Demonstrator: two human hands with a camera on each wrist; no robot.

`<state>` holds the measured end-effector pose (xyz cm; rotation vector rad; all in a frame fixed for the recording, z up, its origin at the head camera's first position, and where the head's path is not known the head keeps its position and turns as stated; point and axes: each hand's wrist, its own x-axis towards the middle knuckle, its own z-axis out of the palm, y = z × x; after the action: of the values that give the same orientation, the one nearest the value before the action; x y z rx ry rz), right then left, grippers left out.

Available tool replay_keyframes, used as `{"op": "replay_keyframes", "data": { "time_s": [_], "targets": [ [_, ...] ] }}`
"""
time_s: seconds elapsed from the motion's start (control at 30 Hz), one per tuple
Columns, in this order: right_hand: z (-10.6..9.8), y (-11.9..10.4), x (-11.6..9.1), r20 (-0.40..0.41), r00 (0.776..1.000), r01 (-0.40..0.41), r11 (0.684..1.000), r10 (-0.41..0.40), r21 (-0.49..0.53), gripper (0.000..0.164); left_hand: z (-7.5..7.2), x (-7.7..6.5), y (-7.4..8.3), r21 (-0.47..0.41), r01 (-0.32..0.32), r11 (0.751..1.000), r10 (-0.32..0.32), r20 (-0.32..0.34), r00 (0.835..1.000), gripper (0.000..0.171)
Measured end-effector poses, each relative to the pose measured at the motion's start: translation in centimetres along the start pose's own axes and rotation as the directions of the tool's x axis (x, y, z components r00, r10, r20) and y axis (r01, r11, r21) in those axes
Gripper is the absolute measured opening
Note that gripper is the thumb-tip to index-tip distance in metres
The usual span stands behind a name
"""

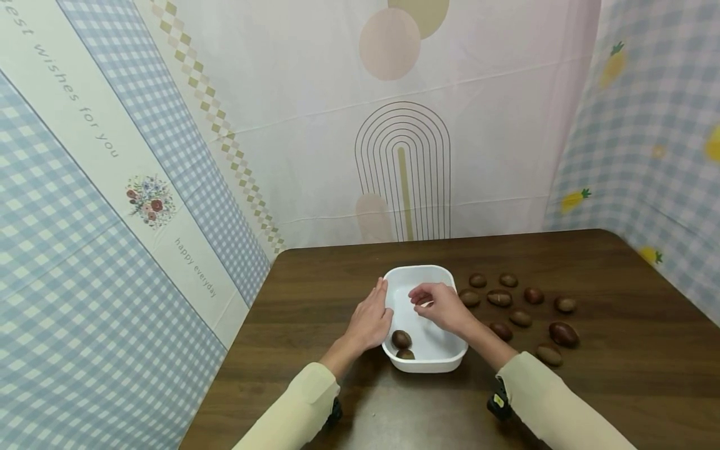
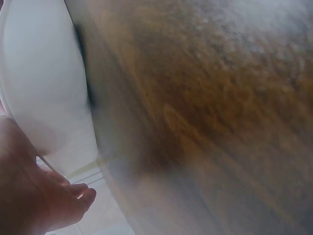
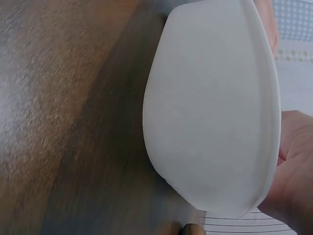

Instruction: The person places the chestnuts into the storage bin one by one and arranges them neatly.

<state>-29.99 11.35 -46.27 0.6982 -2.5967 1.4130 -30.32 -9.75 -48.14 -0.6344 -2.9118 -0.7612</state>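
Head view, and nearest me two pale sleeves (image 1: 292, 409) stretch over a dark table (image 1: 365, 425). Two brown ovals (image 1: 402, 339) lie in the near left corner of a white tub (image 1: 424, 367). The left hand (image 1: 369, 319), fingers straight, rests along the tub's left rim. Over the tub's inside hangs the right hand (image 1: 443, 306), fingers bent; whether they hold anything I cannot tell. Ten more ovals (image 1: 520, 318) lie scattered on the table, right of the tub. Patterned cloth (image 1: 489, 156) hangs beyond the table, blue-checked at left and right.

checked cloth (image 1: 73, 240), white band (image 1: 112, 172) | "…est wishes for you" (image 1: 73, 97) | "happy everyday" (image 1: 195, 267)
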Motion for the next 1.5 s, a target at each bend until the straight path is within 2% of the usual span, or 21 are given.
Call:
{"op": "replay_keyframes", "data": {
  "time_s": [0.17,0.3,0.7,0.97,1.2,1.5],
  "targets": [
    [-0.2,-0.1,-0.5,0.152,0.987,0.058,0.997,-0.050,-0.046,0.017,0.0,0.0,0.0,0.004,-0.008,1.000,0.008,-0.015,1.000,0.064],
    [-0.3,-0.1,-0.7,0.234,0.969,0.088,0.995,-0.077,-0.037,0.018,0.1,0.1,0.0,0.007,-0.013,1.000,0.013,-0.022,1.000,0.065],
    [0.7,0.2,-0.5,0.330,0.943,0.029,0.999,-0.041,0.042,0.021,0.2,0.5,0.2,0.005,0.006,1.000,-0.006,-0.012,1.000,0.065],
    [0.9,0.7,-0.3,0.336,0.942,0.006,1.000,-0.007,0.005,0.023,0.4,1.0,0.4,0.015,0.025,1.000,-0.025,-0.015,1.000,0.066],
    [1.1,0.8,-0.1,0.327,0.945,0.028,1.000,-0.026,-0.003,0.020,0.5,1.3,0.4,0.008,0.010,1.000,-0.010,-0.031,0.999,0.065],
    [2.1,-0.2,-1.1,0.294,0.956,0.027,0.999,-0.020,-0.019,0.018,0.1,0.1,0.0,0.003,-0.012,1.000,0.012,-0.019,1.000,0.065]
  ]
}}
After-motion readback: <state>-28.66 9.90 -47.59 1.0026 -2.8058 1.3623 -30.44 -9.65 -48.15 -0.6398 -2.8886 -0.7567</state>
